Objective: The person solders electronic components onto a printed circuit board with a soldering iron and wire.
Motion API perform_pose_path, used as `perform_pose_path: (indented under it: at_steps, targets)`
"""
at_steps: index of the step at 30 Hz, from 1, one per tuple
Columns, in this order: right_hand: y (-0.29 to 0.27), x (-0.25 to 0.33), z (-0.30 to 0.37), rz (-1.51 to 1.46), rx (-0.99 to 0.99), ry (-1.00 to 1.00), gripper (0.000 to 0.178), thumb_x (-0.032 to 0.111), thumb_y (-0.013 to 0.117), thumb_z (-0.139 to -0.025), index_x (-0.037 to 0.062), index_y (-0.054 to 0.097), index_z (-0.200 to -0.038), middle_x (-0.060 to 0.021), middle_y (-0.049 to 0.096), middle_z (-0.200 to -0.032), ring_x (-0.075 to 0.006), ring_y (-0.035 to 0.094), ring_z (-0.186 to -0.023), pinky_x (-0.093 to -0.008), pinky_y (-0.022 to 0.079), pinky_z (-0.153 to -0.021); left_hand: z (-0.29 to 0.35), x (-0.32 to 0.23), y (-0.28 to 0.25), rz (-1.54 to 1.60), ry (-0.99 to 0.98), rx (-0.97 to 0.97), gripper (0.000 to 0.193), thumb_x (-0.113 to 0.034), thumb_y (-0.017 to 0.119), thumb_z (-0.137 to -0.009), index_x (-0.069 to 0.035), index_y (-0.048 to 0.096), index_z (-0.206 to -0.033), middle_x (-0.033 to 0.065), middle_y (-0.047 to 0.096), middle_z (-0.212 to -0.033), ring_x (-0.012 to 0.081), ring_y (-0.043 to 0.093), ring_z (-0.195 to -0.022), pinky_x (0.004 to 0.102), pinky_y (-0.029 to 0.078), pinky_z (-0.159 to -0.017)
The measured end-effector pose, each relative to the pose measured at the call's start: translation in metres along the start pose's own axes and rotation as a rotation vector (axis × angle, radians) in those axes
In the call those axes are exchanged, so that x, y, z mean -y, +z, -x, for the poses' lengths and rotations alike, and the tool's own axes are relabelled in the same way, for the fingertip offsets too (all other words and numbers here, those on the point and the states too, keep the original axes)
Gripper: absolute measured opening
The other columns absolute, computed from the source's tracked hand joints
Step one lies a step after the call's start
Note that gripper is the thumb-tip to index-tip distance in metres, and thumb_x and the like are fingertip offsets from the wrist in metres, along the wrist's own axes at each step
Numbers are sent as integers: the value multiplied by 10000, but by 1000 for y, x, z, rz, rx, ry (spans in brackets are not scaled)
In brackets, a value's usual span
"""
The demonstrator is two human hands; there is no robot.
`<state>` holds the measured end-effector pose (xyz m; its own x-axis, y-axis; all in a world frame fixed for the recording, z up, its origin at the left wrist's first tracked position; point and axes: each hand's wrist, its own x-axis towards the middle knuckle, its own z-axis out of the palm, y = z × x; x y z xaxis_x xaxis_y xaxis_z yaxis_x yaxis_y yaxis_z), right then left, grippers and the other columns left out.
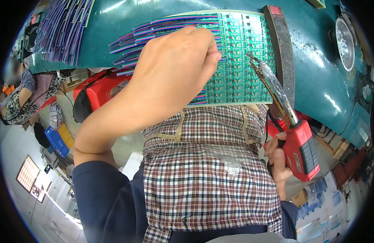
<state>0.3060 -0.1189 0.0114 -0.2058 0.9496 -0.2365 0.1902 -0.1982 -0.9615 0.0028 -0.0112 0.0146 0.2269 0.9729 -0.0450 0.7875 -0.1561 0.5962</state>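
Note:
A panel of green circuit boards point(235, 81) lies at the table's near edge. Rows of thin coloured wires point(154, 30) in blue, pink and black run from its left part and hang out to the left. My left hand point(183, 60) is over these wires, its fingers pinched together at the boards; a few wire ends show just past the fingertips, while the rest of the grip is hidden under the hand. In my right hand point(278, 160) is a red soldering gun point(302, 152), gripped by its handle. Its long metal barrel points up and left, with the tip above the panel's right part.
A dark bar point(282, 52) stands along the panel's right side. More bundled wires point(65, 30) lie at the far left of the green table point(110, 16). At the right is a round metal dish point(344, 44). Another person point(22, 95) sits at the left.

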Motion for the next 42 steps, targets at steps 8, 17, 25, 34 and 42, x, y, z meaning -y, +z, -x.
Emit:
perform_pose_path:
  at_steps: [8, 17, 25, 34, 42]
  targets:
    - [3, -13, 1, 77, 2, 73, 381, 199, 657, -954, -54, 548, -1217, -52, 546, -770, -113, 455, -624, -291, 395, -595, -1, 3, 15, -63, -21, -80, 202, -157, 733, -882, -22, 612, -792, 86, 640, -768, 244, 668, -670, 347, 531, -619]
    - [11, -7, -10, 64, 12, 107, 187, 142, 631, -942, -7, 549, -1020, -71, 529, -799, -137, 479, -669, -303, 418, -615, -1, 5, 19, -37, -38, -108, 200, -147, 727, -881, -21, 611, -778, 95, 642, -760, 253, 685, -690, 349, 535, -622]
    - [12, -6, -14, 16, 41, 120, 172, 136, 627, -941, -6, 543, -990, -78, 525, -804, -139, 469, -654, -292, 400, -588, -1, 6, 22, -50, -19, -126, 194, -135, 733, -866, -21, 609, -768, 94, 645, -752, 253, 684, -685, 352, 525, -607]
    - [12, -3, -8, -8, 13, 146, 209, 176, 631, -959, -11, 541, -982, -67, 522, -760, -131, 471, -631, -288, 380, -574, -2, 8, 21, -48, -1, -139, 205, -134, 746, -853, -22, 604, -757, 91, 635, -729, 250, 667, -662, 349, 516, -596]
    - [11, -9, -11, -1, 48, 93, 189, 141, 643, -952, -7, 532, -988, -66, 504, -782, -139, 457, -623, -290, 376, -570, 0, 7, 24, -60, -2, -149, 203, -140, 750, -852, -31, 604, -763, 84, 631, -735, 244, 661, -661, 356, 505, -592]
